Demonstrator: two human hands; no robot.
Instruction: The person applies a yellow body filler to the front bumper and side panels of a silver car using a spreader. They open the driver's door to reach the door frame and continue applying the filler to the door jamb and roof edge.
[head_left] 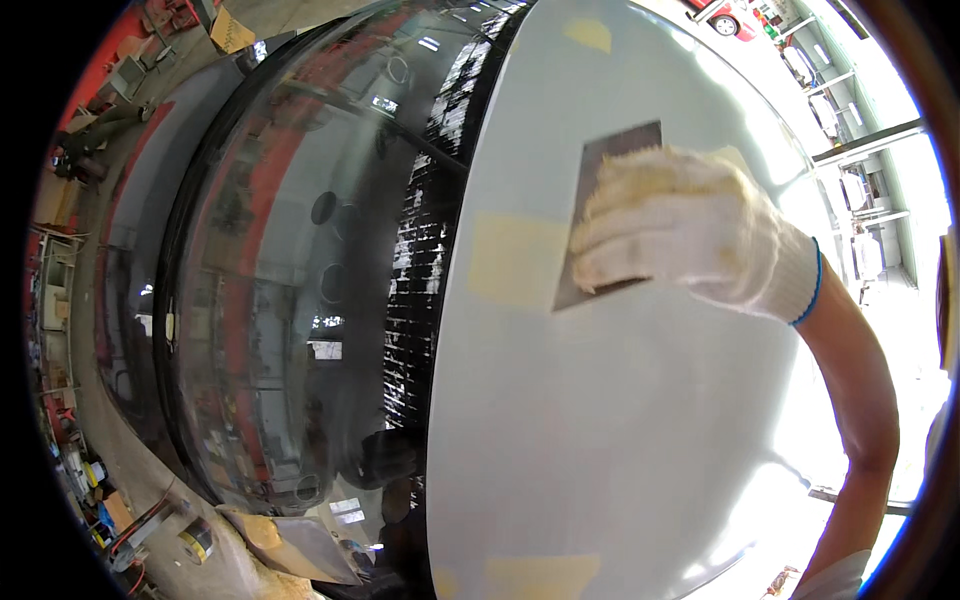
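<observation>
My right hand (690, 225), in a white knit glove with yellowish stains and a blue cuff edge, lies palm down over the light grey hood (600, 420) of a car. Under its fingers is a dark grey-brown rectangular sheet that looks like sandpaper (625, 138), its two ends sticking out past the glove. The thumb cannot be made out clearly. Just left of the sheet is a pale yellow filler patch (515, 262). More such patches show at the hood's far end (588, 35) and at its near end (540, 575). My left hand is out of view.
Left of the hood are a black slatted cowl strip (415, 300) and the car's windshield (290, 280). A side mirror with yellow tape (300, 548) juts out at the lower left. Workshop clutter lines the far left, and a red car (728, 20) stands at the top right.
</observation>
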